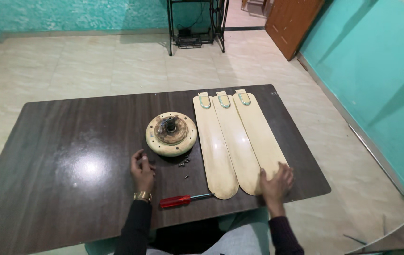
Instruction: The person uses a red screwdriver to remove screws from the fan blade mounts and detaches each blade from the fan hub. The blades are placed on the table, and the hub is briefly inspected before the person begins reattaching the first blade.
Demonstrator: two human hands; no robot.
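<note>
Dark wooden table (pixel 70 141) on a pale tiled floor, with turquoise walls behind, seen from the head camera. At its middle lies the round cream fan motor (pixel 171 134), hub upward, its rim holes bare; this serves as the landmark. Just right of the motor three cream fan blades (pixel 232 141) lie side by side, flat, metal brackets pointing away from the person; none is joined to the motor. Just in front of the motor sit a few loose screws (pixel 184 162) (number too small to tell). Further in front lies a red-handled screwdriver (pixel 183 200), untouched. The left hand (pixel 142 171) rests on the table just in front-left of the motor, fingers loosely curled, holding nothing. The right hand (pixel 277 183) lies spread and flat on the near end of the rightmost blade, pressing rather than gripping. Judged from this layout, the parts lie fully separate; any joining of blades to motor is not begun.
</note>
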